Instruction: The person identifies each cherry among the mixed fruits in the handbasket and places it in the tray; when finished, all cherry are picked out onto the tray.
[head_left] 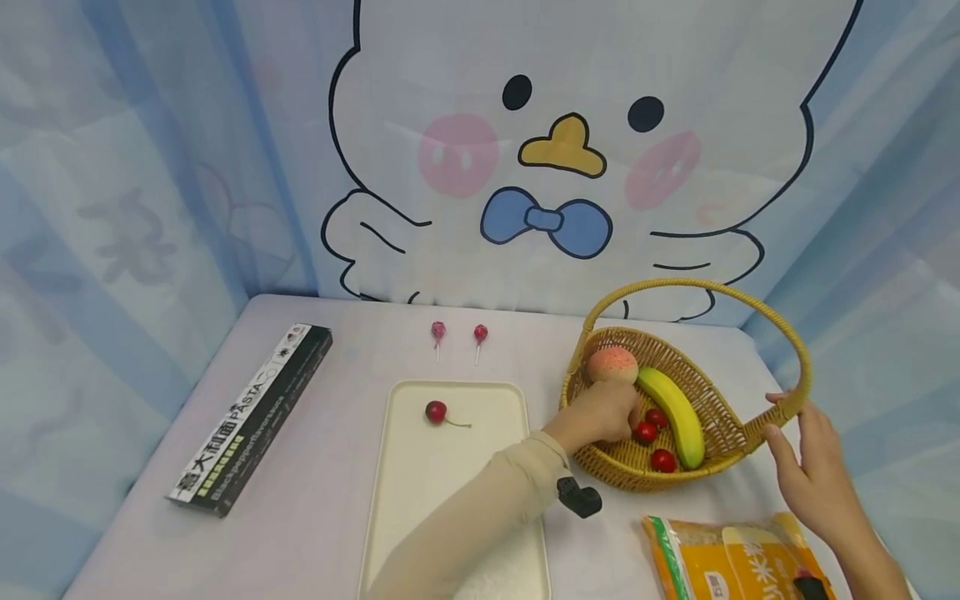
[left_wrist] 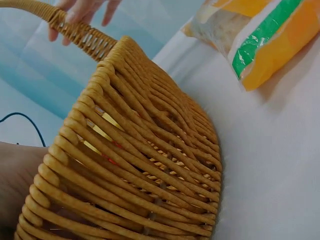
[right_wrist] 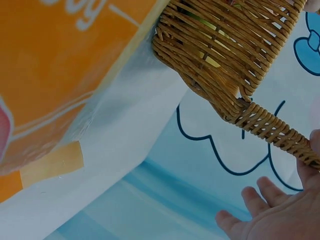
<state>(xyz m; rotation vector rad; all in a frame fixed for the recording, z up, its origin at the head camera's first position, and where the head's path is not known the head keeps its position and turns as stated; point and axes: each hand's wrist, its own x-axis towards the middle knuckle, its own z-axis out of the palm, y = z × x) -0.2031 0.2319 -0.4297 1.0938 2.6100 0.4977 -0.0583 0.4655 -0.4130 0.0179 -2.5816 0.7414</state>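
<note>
My left hand (head_left: 606,410) reaches down into a wicker basket (head_left: 720,400), knuckles up and fingertips hidden; I cannot tell whether it holds anything. Beside it lie several red cherries (head_left: 663,461), a yellow banana (head_left: 678,417) and a pinkish-orange peach (head_left: 612,364). At the basket's right side, my right hand (head_left: 813,475) grips the lower end of the arched handle (head_left: 801,367) between thumb and fingers. The right wrist view shows the other fingers of this right hand (right_wrist: 280,210) spread off the handle. From the left wrist view, the basket's woven wall (left_wrist: 135,150) covers most of the left hand.
A cream tray (head_left: 420,500) bears one stemmed cherry (head_left: 436,412) left of the basket. Behind it lie two lollipops (head_left: 438,331). A black pasta box (head_left: 255,417) lies at the left, an orange food bag (head_left: 735,558) at front right. A printed curtain (head_left: 562,275) borders the table.
</note>
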